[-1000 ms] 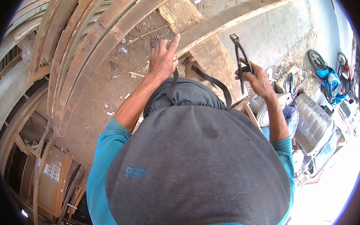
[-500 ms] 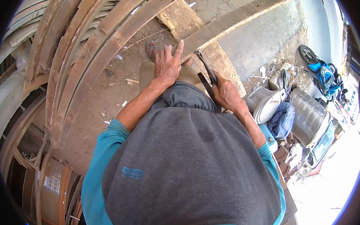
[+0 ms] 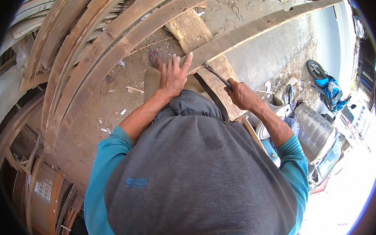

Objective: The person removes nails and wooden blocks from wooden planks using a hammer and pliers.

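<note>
My left hand holds down the near end of a long curved wooden board, its index finger stretched along the wood. In my right hand is the handle of a dark hammer. The hammer's head touches the near edge of the board, just right of my left hand. The head is small in view, so its exact shape is hard to make out. Beneath the board lies a rough, pale plank. My right fingers are closed around the grip.
Large curved wooden pieces stand close on the left. To the right are a metal drum, a blue motorbike and piled odds and ends. Wood scraps litter the dirt floor. A sandalled foot is beyond my left hand.
My right hand has swung outward to the right and slightly down, tilting the hammer handle away from my body. Its head stays at the board's edge; my left hand keeps its place on the board.
</note>
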`<state>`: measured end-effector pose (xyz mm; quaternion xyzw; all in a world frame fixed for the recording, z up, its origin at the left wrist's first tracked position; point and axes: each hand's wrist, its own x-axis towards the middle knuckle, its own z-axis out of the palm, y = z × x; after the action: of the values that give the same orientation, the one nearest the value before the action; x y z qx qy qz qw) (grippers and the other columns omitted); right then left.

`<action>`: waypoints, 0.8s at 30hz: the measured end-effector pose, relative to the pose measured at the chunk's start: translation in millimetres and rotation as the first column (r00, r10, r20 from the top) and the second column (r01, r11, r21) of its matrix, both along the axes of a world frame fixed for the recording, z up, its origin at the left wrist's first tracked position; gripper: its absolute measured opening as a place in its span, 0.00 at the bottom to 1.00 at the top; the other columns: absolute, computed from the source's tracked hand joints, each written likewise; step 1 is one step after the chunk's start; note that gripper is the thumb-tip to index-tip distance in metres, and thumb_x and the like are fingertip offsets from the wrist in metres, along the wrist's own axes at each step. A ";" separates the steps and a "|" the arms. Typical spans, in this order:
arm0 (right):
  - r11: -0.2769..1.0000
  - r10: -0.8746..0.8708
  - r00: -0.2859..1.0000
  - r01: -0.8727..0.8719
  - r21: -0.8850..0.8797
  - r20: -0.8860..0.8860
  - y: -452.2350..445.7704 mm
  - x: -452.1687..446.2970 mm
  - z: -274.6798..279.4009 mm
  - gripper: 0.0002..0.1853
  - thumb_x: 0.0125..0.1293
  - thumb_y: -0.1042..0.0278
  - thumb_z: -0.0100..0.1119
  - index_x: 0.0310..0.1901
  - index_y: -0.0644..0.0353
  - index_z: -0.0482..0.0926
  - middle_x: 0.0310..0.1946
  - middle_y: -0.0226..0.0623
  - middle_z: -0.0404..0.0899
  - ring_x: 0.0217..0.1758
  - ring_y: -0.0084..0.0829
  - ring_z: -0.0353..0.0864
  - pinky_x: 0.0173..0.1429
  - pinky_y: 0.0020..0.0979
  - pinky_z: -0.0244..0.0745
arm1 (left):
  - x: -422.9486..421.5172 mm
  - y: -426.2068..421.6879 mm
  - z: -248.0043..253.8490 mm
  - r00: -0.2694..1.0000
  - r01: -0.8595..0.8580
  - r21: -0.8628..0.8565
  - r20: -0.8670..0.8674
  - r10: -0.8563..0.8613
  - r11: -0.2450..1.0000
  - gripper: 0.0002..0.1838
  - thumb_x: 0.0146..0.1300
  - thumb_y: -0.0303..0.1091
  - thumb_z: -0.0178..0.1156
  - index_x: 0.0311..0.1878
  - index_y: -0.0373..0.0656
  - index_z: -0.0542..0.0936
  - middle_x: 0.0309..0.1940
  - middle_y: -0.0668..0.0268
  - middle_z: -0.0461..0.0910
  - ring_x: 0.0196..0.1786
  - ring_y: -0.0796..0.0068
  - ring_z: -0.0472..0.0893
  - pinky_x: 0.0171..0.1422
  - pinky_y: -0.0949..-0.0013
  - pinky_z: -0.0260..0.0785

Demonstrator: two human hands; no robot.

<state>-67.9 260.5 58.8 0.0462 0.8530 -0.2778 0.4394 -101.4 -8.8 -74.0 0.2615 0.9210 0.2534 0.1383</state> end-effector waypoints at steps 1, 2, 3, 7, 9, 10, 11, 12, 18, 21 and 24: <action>0.995 0.095 0.995 -0.096 -0.016 -0.023 9.0 -5.2 -3.6 0.12 0.78 0.66 0.53 0.44 0.70 0.73 0.31 0.65 0.81 0.37 0.62 0.85 0.40 0.54 0.77 | 0.7 -0.3 0.2 1.000 0.001 0.011 -0.007 -0.001 1.000 0.57 0.50 0.30 0.77 0.84 0.55 0.58 0.57 0.51 0.69 0.57 0.48 0.74 0.56 0.50 0.68; 0.982 0.184 0.982 -0.186 -0.031 -0.045 20.0 -9.0 -8.6 0.12 0.79 0.66 0.53 0.45 0.69 0.73 0.29 0.62 0.82 0.34 0.58 0.86 0.36 0.52 0.78 | 2.2 -0.9 0.1 1.000 -0.005 -0.001 -0.005 0.005 1.000 0.57 0.50 0.30 0.77 0.84 0.55 0.58 0.57 0.51 0.69 0.57 0.48 0.74 0.56 0.50 0.68; 0.909 0.416 0.905 -0.412 0.057 -0.087 40.2 -13.8 -26.3 0.12 0.81 0.64 0.51 0.47 0.66 0.75 0.29 0.52 0.82 0.28 0.42 0.86 0.29 0.41 0.81 | 2.9 -0.8 -0.3 0.999 -0.015 0.014 -0.036 0.015 1.000 0.57 0.50 0.29 0.77 0.83 0.55 0.58 0.57 0.51 0.69 0.58 0.48 0.74 0.56 0.50 0.69; 0.699 0.714 0.674 -0.673 0.242 -0.190 112.5 -79.2 -60.3 0.08 0.79 0.65 0.53 0.47 0.61 0.78 0.34 0.44 0.83 0.34 0.43 0.87 0.36 0.43 0.84 | -2.1 1.0 9.2 1.000 -0.019 0.031 -0.021 0.020 0.999 0.57 0.49 0.28 0.77 0.83 0.55 0.59 0.57 0.51 0.70 0.59 0.47 0.74 0.58 0.49 0.69; 0.761 0.642 0.742 -0.587 0.276 -0.194 111.6 -87.7 -48.5 0.10 0.77 0.63 0.55 0.46 0.62 0.79 0.33 0.47 0.84 0.38 0.51 0.87 0.41 0.49 0.81 | -10.2 2.4 8.5 0.999 -0.046 0.048 -0.009 0.047 0.998 0.57 0.49 0.27 0.77 0.83 0.55 0.59 0.57 0.51 0.70 0.58 0.46 0.75 0.59 0.48 0.69; 0.764 0.641 0.743 -0.589 0.264 -0.194 108.5 -78.2 -47.6 0.10 0.77 0.63 0.55 0.46 0.62 0.79 0.33 0.47 0.84 0.38 0.51 0.87 0.41 0.49 0.81 | -4.5 -0.7 10.4 0.998 -0.046 0.073 0.033 0.043 0.996 0.57 0.49 0.27 0.77 0.83 0.56 0.60 0.57 0.51 0.70 0.58 0.45 0.75 0.60 0.47 0.69; 0.795 0.599 0.781 -0.555 0.244 -0.178 107.6 -73.6 -46.7 0.12 0.77 0.61 0.56 0.45 0.62 0.79 0.33 0.47 0.85 0.39 0.51 0.87 0.42 0.50 0.80 | -5.0 -1.5 11.1 0.999 -0.038 0.075 0.025 0.036 0.996 0.57 0.49 0.27 0.77 0.83 0.56 0.60 0.57 0.51 0.70 0.58 0.45 0.75 0.60 0.47 0.69; 0.826 0.553 0.818 -0.513 0.233 -0.160 109.0 -69.1 -43.5 0.13 0.77 0.59 0.56 0.44 0.62 0.80 0.32 0.48 0.85 0.40 0.52 0.87 0.43 0.51 0.79 | -5.2 -0.8 12.1 0.998 -0.046 0.060 0.046 0.044 0.997 0.56 0.49 0.27 0.77 0.83 0.56 0.60 0.57 0.51 0.70 0.58 0.45 0.75 0.60 0.47 0.70; 0.991 -0.124 0.989 0.119 0.064 0.080 105.5 -16.8 -26.2 0.15 0.73 0.66 0.52 0.53 0.66 0.79 0.34 0.54 0.86 0.42 0.48 0.89 0.50 0.47 0.79 | -10.4 -1.2 8.1 0.997 -0.021 0.078 0.079 0.015 0.997 0.57 0.48 0.28 0.77 0.83 0.58 0.60 0.56 0.52 0.71 0.58 0.46 0.75 0.60 0.48 0.71; 0.878 -0.462 0.875 0.474 -0.065 0.141 83.7 3.8 -10.2 0.25 0.69 0.68 0.50 0.65 0.69 0.74 0.41 0.51 0.88 0.48 0.38 0.91 0.57 0.38 0.82 | -12.7 -1.9 6.7 0.996 -0.011 0.106 0.086 0.001 0.994 0.58 0.48 0.29 0.78 0.83 0.57 0.60 0.55 0.54 0.70 0.58 0.47 0.75 0.59 0.48 0.71; 0.627 -0.674 0.679 0.734 -0.260 0.292 65.2 20.1 -10.6 0.29 0.69 0.68 0.48 0.72 0.68 0.69 0.53 0.53 0.85 0.54 0.40 0.89 0.63 0.40 0.83 | -14.2 -3.0 7.6 0.996 0.003 0.103 0.087 -0.012 0.995 0.58 0.47 0.30 0.79 0.83 0.55 0.60 0.54 0.54 0.70 0.58 0.47 0.75 0.59 0.48 0.71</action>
<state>-47.8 325.8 48.3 0.3193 0.6610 -0.5725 0.3651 -115.6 -11.8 -66.4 0.2602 0.8989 0.3111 0.1659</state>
